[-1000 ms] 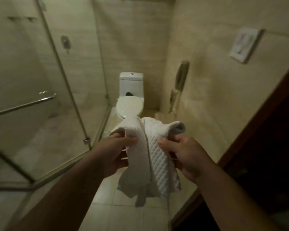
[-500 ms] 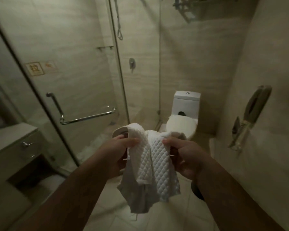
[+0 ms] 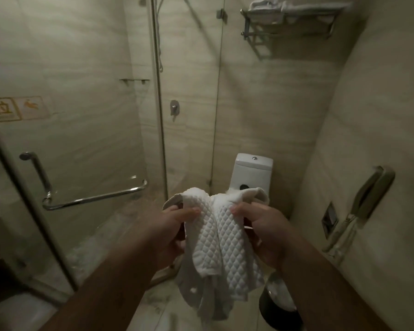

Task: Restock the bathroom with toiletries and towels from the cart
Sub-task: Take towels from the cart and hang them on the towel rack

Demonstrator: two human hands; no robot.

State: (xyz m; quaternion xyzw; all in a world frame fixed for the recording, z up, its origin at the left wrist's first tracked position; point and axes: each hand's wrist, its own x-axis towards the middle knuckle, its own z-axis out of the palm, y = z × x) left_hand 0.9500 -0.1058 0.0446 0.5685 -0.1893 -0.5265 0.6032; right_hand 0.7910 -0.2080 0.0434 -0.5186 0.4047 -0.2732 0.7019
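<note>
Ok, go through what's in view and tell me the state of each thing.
Towel: bunched, hanging from both hands.
Left hand: pinching the towel's top edge.
Right hand: pinching the towel's top edge.
Wall rack: holds white towels.
Wall phone: handset on its cradle.
Toilet: lid hidden behind the towel.

One towel [image 3: 225,235], one toilet [image 3: 252,170], one wall rack [image 3: 285,32], one door handle [image 3: 91,199], one wall phone [image 3: 368,194], perhaps one bin [image 3: 275,309].
</note>
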